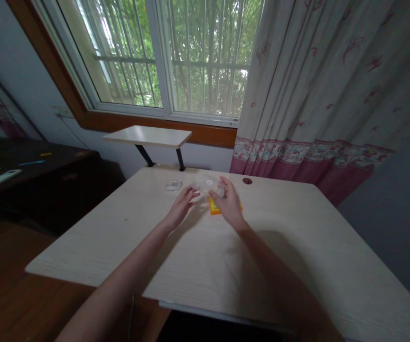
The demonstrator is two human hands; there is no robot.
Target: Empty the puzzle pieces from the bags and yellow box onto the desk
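Note:
My right hand (229,204) curls around the right end of a clear, crinkled plastic piece (207,183), perhaps a bag or a thin container; its exact kind is blurred. At the left end of that plastic is my left hand (182,207), fingers bent and apart, the tips close to or touching its edge. Beneath the plastic and my right hand, an orange-yellow flat box (215,208) lies on the desk, partly covered by the hand. Left of the plastic rests a small clear plastic case (173,185).
The pale wooden desk (119,242) has a raised shelf (151,135) on black legs at the back left and a round cable hole (247,181) at the back. A curtain (297,118) hangs behind it. A dark table (48,168) with several items stands left.

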